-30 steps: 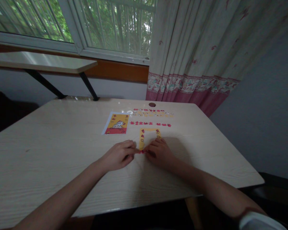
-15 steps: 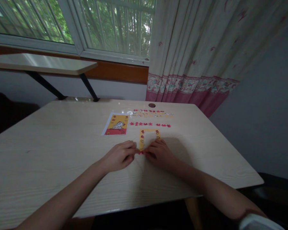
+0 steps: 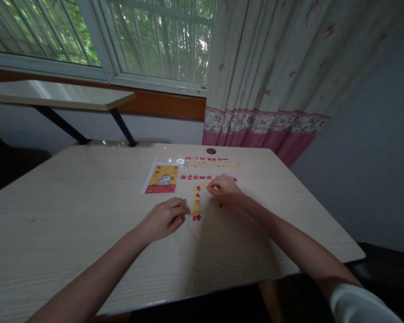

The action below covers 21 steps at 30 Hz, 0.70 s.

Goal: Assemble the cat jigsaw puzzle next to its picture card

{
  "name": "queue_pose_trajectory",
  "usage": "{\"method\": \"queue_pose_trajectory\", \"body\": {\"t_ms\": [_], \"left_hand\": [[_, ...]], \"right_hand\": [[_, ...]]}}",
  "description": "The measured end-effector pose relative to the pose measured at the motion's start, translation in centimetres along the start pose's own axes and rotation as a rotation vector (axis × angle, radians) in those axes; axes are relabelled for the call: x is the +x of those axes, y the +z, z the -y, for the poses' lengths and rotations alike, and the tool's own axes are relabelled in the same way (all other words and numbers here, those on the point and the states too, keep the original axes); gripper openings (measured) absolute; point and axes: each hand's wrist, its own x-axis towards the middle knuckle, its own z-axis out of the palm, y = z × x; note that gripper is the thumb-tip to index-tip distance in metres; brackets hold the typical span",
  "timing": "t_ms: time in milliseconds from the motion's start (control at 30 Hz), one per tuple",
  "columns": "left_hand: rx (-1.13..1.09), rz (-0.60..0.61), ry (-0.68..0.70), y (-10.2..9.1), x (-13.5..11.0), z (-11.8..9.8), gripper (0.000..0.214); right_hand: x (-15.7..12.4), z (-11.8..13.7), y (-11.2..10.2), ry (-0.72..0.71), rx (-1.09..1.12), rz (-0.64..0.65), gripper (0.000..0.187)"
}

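Note:
A partly assembled jigsaw puzzle [image 3: 196, 204], with a yellow border and a red piece [image 3: 196, 218] at its lower left corner, lies on the table in front of me. My left hand [image 3: 166, 220] rests beside that corner, its fingers loosely bent and nothing visible in them. Over the puzzle's upper right side is my right hand [image 3: 228, 189], thumb and fingertips drawn together; whatever is between them is too small to make out. It covers part of the border and of a row of red puzzle pieces [image 3: 195, 177]. A printed cat picture [image 3: 163, 179] lies left of the puzzle.
Farther back are rows of loose yellow and white puzzle pieces [image 3: 212, 164] and red ones [image 3: 205, 159]. Behind them the table [image 3: 87, 202] has a round cable hole [image 3: 211, 151]. A raised shelf [image 3: 60, 95] stands at the back left; a curtain [image 3: 262, 89] hangs behind the table.
My right hand has moved away from the lower left corner, up and to the right toward the red row. My left hand has drawn slightly back from the red corner piece, now uncovered.

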Motion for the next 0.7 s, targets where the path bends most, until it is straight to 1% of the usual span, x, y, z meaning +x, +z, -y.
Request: {"method": "queue_pose_trajectory", "body": {"t_ms": [167, 300, 433, 567, 700], "left_hand": [[-0.004, 0.003, -0.014, -0.1, 0.0, -0.2, 0.028], [-0.024, 0.005, -0.010, -0.1, 0.1, -0.2, 0.028], [-0.029, -0.006, -0.009, -0.1, 0.1, -0.3, 0.027], [-0.032, 0.003, -0.012, -0.2, -0.1, -0.4, 0.028], [-0.026, 0.015, -0.016, -0.1, -0.2, -0.3, 0.028]], "right_hand": [[4.1, 0.8, 0.2, 0.017, -0.101, 0.078, 0.019], [6.4, 1.9, 1.0, 0.021, -0.169, 0.098, 0.026], [7.7, 2.5, 2.2, 0.036, -0.233, 0.097, 0.032], [8.4, 2.7, 2.9, 0.034, -0.265, 0.108, 0.026], [8.6, 2.9, 2.6, 0.049, -0.209, 0.112, 0.019]]}}
